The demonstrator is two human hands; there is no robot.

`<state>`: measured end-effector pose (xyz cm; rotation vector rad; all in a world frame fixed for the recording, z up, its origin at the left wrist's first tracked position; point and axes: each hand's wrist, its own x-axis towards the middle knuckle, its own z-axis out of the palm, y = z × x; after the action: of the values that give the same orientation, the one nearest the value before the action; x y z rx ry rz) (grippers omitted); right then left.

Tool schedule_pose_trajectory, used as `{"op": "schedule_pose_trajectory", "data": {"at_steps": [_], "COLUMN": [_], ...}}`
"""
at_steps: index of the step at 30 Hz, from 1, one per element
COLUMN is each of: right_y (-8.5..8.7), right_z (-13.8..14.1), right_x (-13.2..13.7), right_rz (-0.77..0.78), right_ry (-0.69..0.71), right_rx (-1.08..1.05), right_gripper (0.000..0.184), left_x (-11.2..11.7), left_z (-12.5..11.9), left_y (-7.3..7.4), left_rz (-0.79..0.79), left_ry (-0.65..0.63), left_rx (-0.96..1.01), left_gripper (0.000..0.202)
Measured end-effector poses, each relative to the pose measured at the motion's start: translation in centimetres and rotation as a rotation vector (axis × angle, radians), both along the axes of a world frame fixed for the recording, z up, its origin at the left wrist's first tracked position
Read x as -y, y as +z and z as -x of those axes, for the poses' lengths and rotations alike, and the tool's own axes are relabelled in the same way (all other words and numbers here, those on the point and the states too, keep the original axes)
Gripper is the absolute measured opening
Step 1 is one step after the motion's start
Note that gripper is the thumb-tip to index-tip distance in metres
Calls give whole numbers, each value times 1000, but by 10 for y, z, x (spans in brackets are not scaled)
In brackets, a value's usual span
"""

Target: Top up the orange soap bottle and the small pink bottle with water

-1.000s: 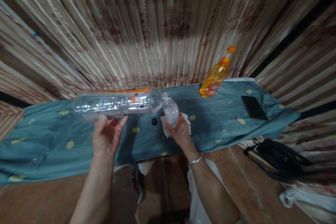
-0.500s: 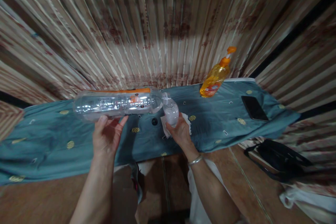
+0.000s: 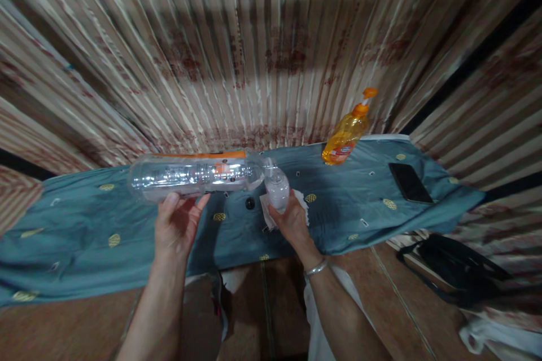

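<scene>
My left hand [image 3: 178, 223] grips a large clear plastic bottle [image 3: 190, 177] with an orange-edged label from below. The bottle lies nearly level in the air, its neck pointing right. That neck meets the mouth of a small clear bottle [image 3: 278, 187], around which the fingers of my right hand [image 3: 292, 219] are wrapped. The small bottle stands slightly tilted over a white paper tissue [image 3: 267, 215]. Whether liquid is passing between the two mouths I cannot make out. A small black cap [image 3: 250, 203] rests on the cloth between my hands.
A pump bottle of orange liquid [image 3: 344, 138] stands at the back right of the table with the green patterned cloth [image 3: 139, 259]. Farther right lies a black phone [image 3: 410, 183]. A black bag [image 3: 457, 262] sits below the right edge. Pleated curtains [image 3: 271, 56] hang behind.
The view has tilted up a little, so everything sits slightly lower. The large bottle has shifted slightly right with my left hand; both bottles stay mouth to mouth.
</scene>
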<state>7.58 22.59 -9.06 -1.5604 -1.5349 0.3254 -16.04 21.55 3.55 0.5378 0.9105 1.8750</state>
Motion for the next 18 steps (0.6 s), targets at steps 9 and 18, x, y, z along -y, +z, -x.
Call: {"op": "schedule_pose_trajectory", "data": {"at_steps": [9, 18], "right_y": [1, -1], "right_z": [0, 0], "right_x": [1, 1], "right_rz": [20, 10], "right_ry": [20, 19], "right_rx": [-38, -24], "right_gripper": [62, 66], "left_x": [-1, -1], "left_z": [5, 5], "left_y": [-5, -4], "left_rz": [-20, 21], "left_ry": [-17, 6], "left_rx": [-27, 10], "left_gripper": [38, 29]}}
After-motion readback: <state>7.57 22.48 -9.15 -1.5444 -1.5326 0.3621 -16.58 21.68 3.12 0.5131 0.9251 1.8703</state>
